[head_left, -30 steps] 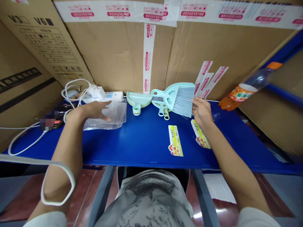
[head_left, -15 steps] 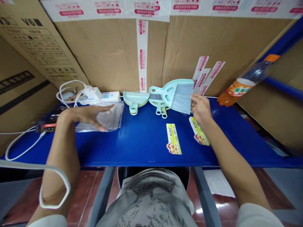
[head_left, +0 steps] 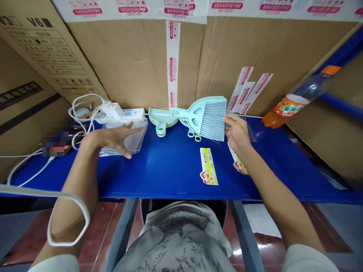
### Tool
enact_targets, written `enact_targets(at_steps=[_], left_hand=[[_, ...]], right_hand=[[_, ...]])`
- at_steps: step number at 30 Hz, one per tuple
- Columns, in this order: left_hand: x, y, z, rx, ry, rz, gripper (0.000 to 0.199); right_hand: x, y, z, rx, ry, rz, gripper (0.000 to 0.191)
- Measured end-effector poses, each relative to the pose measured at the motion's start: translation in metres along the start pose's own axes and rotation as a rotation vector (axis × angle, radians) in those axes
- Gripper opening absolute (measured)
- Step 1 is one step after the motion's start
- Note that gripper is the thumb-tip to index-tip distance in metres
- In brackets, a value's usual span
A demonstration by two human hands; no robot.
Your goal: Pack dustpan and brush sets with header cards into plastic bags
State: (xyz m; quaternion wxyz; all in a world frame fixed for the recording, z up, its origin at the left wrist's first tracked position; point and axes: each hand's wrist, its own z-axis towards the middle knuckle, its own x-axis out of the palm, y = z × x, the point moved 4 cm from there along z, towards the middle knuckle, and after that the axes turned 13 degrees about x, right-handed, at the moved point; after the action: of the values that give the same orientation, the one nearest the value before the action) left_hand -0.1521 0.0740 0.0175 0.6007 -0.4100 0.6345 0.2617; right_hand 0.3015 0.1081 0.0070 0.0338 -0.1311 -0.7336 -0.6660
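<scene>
head cam: r hand [head_left: 237, 131] pinching brush-dustpan set [head_left: 212, 118], l hand [head_left: 117, 138] spread over clear bag [head_left: 138, 135].

Stacked brush sets [head_left: 184, 121] mostly hidden behind the held set [head_left: 208, 118]

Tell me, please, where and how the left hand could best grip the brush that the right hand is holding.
Probably by the handle, coming from the left, with thumb and fingers on its upper and lower edges. The brush points its narrow, ring-ended handle leftward, towards the open left hand, while the right hand holds the opposite end, by the bristles.
</scene>
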Motion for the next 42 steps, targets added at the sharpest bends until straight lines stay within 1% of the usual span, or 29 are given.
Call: enact_targets(at_steps=[1, 2, 3, 5, 6, 7, 8, 9, 10, 11, 13, 14, 15, 16, 18, 19, 20, 21, 22, 24, 26, 29, 31, 33, 34, 36, 38, 40, 42], left_hand=[[-0.006, -0.003, -0.001, 0.026, -0.070, -0.082, 0.135], [-0.012, -0.010, 0.001, 0.077, -0.162, -0.200, 0.133], [-0.018, -0.020, 0.004, 0.157, -0.276, -0.346, 0.128], [-0.026, -0.043, 0.015, 0.336, -0.527, -0.746, 0.110], [-0.024, -0.054, 0.023, 0.392, -0.596, -0.934, 0.100], [-0.020, -0.066, 0.031, 0.415, -0.617, -1.056, 0.092], [-0.013, -0.078, 0.039, 0.439, -0.612, -1.139, 0.090], [-0.006, -0.089, 0.046, 0.459, -0.587, -1.198, 0.092], [0.001, -0.099, 0.051, 0.465, -0.559, -1.241, 0.091], [0.007, -0.107, 0.055, 0.466, -0.555, -1.266, 0.085], [0.017, -0.118, 0.059, 0.437, -0.617, -1.280, 0.069], [0.020, -0.121, 0.059, 0.420, -0.664, -1.275, 0.062], [0.023, -0.125, 0.059, 0.403, -0.707, -1.267, 0.058], [0.026, -0.128, 0.059, 0.390, -0.741, -1.258, 0.056], [0.033, -0.135, 0.060, 0.378, -0.781, -1.236, 0.056], [0.036, -0.139, 0.061, 0.375, -0.795, -1.220, 0.056], [0.039, -0.143, 0.060, 0.370, -0.811, -1.192, 0.055], [0.041, -0.147, 0.060, 0.364, -0.833, -1.140, 0.053], [0.042, -0.152, 0.058, 0.358, -0.867, -1.058, 0.051], [0.043, -0.160, 0.052, 0.350, -0.974, -0.828, 0.043], [0.043, -0.168, 0.046, 0.364, -1.084, -0.593, 0.036], [0.045, -0.177, 0.040, 0.453, -1.164, -0.360, 0.032], [0.046, -0.183, 0.037, 0.547, -1.183, -0.237, 0.034], [0.048, -0.188, 0.033, 0.646, -1.186, -0.141, 0.037], [0.048, -0.190, 0.031, 0.696, -1.177, -0.108, 0.040], [0.048, -0.195, 0.027, 0.778, -1.155, -0.065, 0.049], [0.047, -0.199, 0.024, 0.843, -1.148, -0.018, 0.056], [0.046, -0.202, 0.022, 0.865, -1.162, 0.033, 0.055], [0.045, -0.203, 0.021, 0.861, -1.177, 0.096, 0.051]], right_hand=[[0.001, -0.001, -0.001, -0.003, 0.014, -0.001, 0.037], [0.003, -0.002, -0.002, -0.006, 0.033, 0.001, 0.037], [0.006, -0.003, -0.005, -0.008, 0.056, 0.007, 0.037], [0.012, -0.005, -0.012, -0.002, 0.108, 0.024, 0.037], [0.016, -0.005, -0.016, 0.005, 0.134, 0.029, 0.037], [0.020, -0.006, -0.019, 0.012, 0.158, 0.029, 0.037], [0.023, -0.007, -0.023, 0.019, 0.179, 0.024, 0.037], [0.025, -0.008, -0.025, 0.025, 0.198, 0.013, 0.036], [0.027, -0.009, -0.026, 0.030, 0.213, -0.005, 0.036], [0.028, -0.011, -0.026, 0.036, 0.226, -0.030, 0.035], [0.027, -0.013, -0.023, 0.050, 0.243, -0.109, 0.034], [0.025, -0.013, -0.022, 0.027, 0.229, -0.160, 0.034], [0.022, -0.011, -0.021, -0.042, 0.181, -0.220, 0.033], [0.019, -0.006, -0.023, -0.162, 0.098, -0.294, 0.032], [0.017, 0.006, -0.036, -0.510, -0.112, -0.473, 0.027], [0.020, 0.009, -0.047, -0.678, -0.174, -0.568, 0.023], [0.026, 0.010, -0.057, -0.801, -0.170, -0.659, 0.021], [0.034, 0.009, -0.067, -0.870, -0.105, -0.742, 0.022], [0.043, 0.005, -0.076, -0.893, -0.005, -0.810, 0.025], [0.057, -0.004, -0.090, -0.866, 0.178, -0.907, 0.036], [0.065, -0.010, -0.100, -0.819, 0.270, -0.957, 0.047], [0.070, -0.016, -0.107, -0.747, 0.357, -0.931, 0.055], [0.072, -0.019, -0.111, -0.720, 0.386, -0.889, 0.067], [0.075, -0.022, -0.115, -0.735, 0.378, -0.876, 0.081], [0.076, -0.023, -0.118, -0.754, 0.364, -0.881, 0.084], [0.078, -0.025, -0.122, -0.793, 0.335, -0.888, 0.081], [0.079, -0.024, -0.125, -0.813, 0.334, -0.878, 0.069], [0.079, -0.022, -0.127, -0.825, 0.363, -0.857, 0.065], [0.080, -0.019, -0.127, -0.846, 0.388, -0.836, 0.063]])
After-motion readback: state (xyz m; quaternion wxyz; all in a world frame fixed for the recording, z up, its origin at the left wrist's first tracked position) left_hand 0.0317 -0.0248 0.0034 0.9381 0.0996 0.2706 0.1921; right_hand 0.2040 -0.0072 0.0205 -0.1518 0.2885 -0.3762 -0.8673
